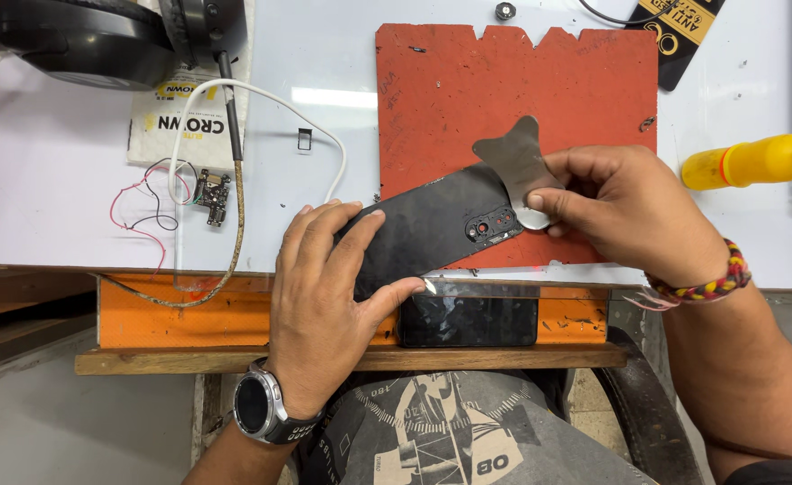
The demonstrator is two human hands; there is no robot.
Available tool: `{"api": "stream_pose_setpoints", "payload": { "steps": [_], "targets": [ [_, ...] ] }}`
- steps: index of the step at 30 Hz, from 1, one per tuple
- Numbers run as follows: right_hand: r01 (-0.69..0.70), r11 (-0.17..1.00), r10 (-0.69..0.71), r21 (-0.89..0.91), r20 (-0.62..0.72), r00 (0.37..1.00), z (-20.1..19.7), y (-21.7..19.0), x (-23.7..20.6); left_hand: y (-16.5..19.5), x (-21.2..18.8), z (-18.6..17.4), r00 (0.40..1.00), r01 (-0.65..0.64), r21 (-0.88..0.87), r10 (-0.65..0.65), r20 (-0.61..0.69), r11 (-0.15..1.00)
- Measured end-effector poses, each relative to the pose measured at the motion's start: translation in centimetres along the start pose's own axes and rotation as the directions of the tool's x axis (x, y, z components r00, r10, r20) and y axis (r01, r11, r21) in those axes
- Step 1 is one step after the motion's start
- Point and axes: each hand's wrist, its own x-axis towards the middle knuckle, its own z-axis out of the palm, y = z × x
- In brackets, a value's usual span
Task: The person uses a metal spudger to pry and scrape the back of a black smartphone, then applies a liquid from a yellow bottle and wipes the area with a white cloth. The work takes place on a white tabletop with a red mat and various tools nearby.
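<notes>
While the left hand (319, 301) lies flat, fingers spread, pinning the black phone (423, 233) across the red mat (584, 90) and white bench (72, 180), the right hand (620, 207) pinches a thin metal pry tool (519, 162), its edge wedged beside the camera end (likely for leverage).

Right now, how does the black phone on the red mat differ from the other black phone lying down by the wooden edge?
The phone on the mat lies tilted and back up, its camera cutouts showing; the lower phone lies square to the wooden edge and shows no cutouts. The left hand presses the upper one while the right hand holds a thin metal pry tool at its end; nothing touches the lower one. Both are black, glossy slabs.
</notes>
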Motion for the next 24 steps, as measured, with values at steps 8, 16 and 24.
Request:
{"api": "stream_pose_setpoints", "payload": {
  "steps": [8,16,24],
  "targets": [
    [-0.049,0.962,0.030,0.269,0.074,0.997,0.6,2.7,-1.0,0.0,-0.4,0.4,1.000,0.029,0.044,-0.029,0.002,0.999],
    [0.116,0.968,-0.111,0.223,-0.037,0.993,2.8,0.9,-2.7,0.2,-0.4,0.4,0.999,0.040,0.028,-0.040,-0.016,0.999],
    [0.318,0.865,-0.357,-0.387,-0.030,0.934,2.0,-2.2,-1.9,0.6,-0.1,0.1,0.998,0.054,0.015,-0.054,0.006,0.998]
  ]
}}
